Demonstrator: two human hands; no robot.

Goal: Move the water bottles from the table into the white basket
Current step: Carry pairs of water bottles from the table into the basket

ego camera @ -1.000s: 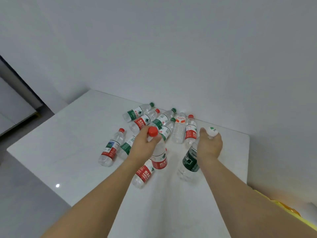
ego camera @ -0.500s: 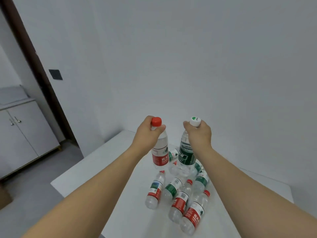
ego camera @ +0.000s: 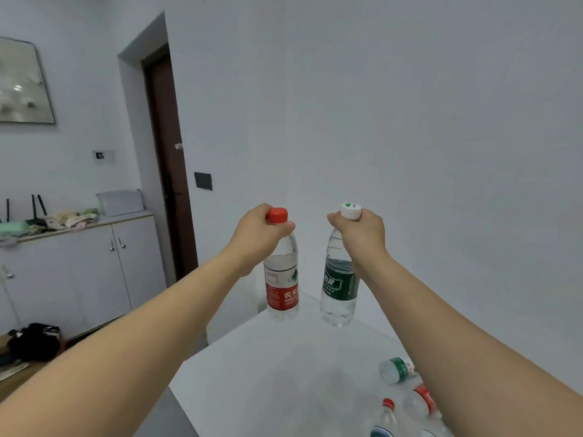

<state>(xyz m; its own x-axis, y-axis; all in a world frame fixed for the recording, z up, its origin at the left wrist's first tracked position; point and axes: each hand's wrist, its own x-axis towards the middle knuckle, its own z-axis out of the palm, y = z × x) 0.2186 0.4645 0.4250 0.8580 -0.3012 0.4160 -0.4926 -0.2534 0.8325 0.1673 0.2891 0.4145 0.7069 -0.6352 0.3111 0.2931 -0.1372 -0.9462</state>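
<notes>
My left hand (ego camera: 258,234) grips the neck of a red-capped, red-labelled water bottle (ego camera: 281,288), held upright in the air above the white table (ego camera: 284,373). My right hand (ego camera: 362,234) grips the neck of a white-capped, dark-green-labelled water bottle (ego camera: 339,288), also upright and lifted. Both bottles hang side by side, apart from each other. Several more bottles (ego camera: 407,395) lie on the table at the lower right, partly hidden by my right forearm. The white basket is not in view.
A grey cabinet (ego camera: 79,272) with clutter and a grey box (ego camera: 120,201) on top stands at the left. A dark door (ego camera: 167,171) is behind it. A black bag (ego camera: 34,340) lies on the floor at the far left. A plain wall fills the right.
Both hands have lifted their bottles higher off the table. My view has swung left and up, so the pile of bottles has slid to the lower right corner and the cabinet has come into view.
</notes>
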